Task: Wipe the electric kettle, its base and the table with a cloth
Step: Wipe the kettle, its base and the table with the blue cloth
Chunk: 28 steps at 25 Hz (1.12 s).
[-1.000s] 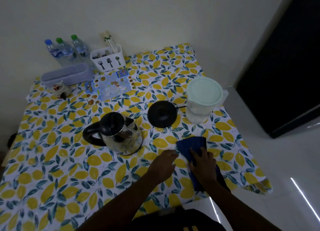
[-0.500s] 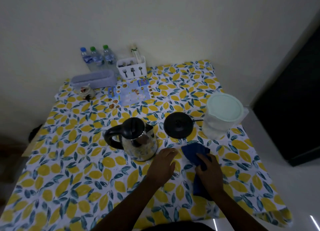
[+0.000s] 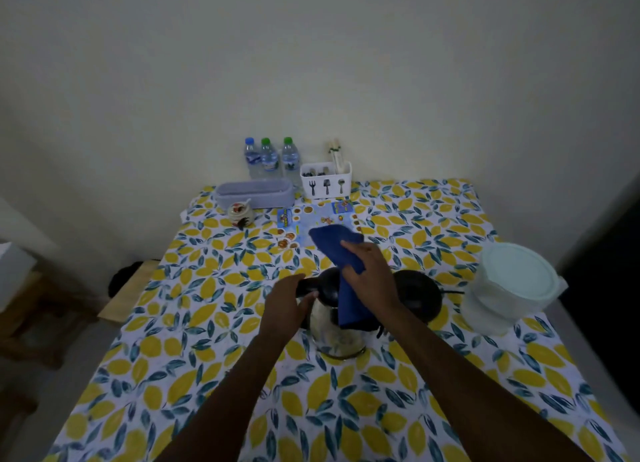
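A steel electric kettle (image 3: 337, 335) with a black lid and handle stands in the middle of the table (image 3: 173, 375), which is covered by a lemon-print cloth. My left hand (image 3: 289, 305) is closed around the kettle's black handle. My right hand (image 3: 369, 276) holds a blue cloth (image 3: 337, 248) above the kettle; the cloth drapes down over the lid and the kettle's right side. The round black base (image 3: 420, 297) lies just right of the kettle, partly hidden behind my right wrist.
A clear jug with a pale green lid (image 3: 509, 283) stands at the right. At the back are three water bottles (image 3: 270, 158), a white cutlery holder (image 3: 325, 179), a grey box (image 3: 254, 193), a small jar (image 3: 239, 212) and a blue printed sheet (image 3: 311, 221).
My right hand lifted the blue cloth off the table and brought it over the kettle. My left hand moved from the table onto the kettle's handle. The camera tilted up.
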{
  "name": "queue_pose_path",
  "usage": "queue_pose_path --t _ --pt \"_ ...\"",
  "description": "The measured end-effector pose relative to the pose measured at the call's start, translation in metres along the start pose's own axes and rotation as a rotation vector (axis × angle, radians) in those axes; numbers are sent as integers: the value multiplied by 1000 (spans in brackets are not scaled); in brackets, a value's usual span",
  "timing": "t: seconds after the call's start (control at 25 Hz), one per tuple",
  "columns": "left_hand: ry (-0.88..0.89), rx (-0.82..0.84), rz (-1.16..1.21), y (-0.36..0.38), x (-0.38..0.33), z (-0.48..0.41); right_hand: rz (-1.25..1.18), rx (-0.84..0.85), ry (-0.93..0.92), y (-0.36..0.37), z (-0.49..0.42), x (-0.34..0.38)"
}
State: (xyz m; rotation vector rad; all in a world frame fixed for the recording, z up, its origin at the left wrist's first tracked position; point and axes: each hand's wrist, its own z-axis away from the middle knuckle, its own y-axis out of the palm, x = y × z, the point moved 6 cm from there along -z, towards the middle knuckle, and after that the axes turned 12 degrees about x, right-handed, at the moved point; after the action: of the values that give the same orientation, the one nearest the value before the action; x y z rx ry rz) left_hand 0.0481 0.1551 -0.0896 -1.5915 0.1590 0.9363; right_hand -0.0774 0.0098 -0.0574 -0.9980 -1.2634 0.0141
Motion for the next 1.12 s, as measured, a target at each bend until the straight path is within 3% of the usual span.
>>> queue_pose_path --t 0.12,0.24,0.4,0.6,0.8,0.92,1.12 --pt "-43 109 95 -2 9 -10 360 172 156 34 -15 -3" --pt "-35 92 92 -7 12 -15 529 88 178 46 -5 -3" --pt "-20 59 113 -6 12 -15 626 -37 52 65 27 3" --pt "-93 144 152 -7 12 -18 604 -4 196 48 -2 5" --pt "-45 371 -3 3 -16 -32 120 277 353 25 -41 -7" --pt "-36 343 -34 8 -20 -35 -51 407 465 16 -48 -15" --pt "-5 266 -32 10 -13 -41 -74 468 489 5 -49 -40"
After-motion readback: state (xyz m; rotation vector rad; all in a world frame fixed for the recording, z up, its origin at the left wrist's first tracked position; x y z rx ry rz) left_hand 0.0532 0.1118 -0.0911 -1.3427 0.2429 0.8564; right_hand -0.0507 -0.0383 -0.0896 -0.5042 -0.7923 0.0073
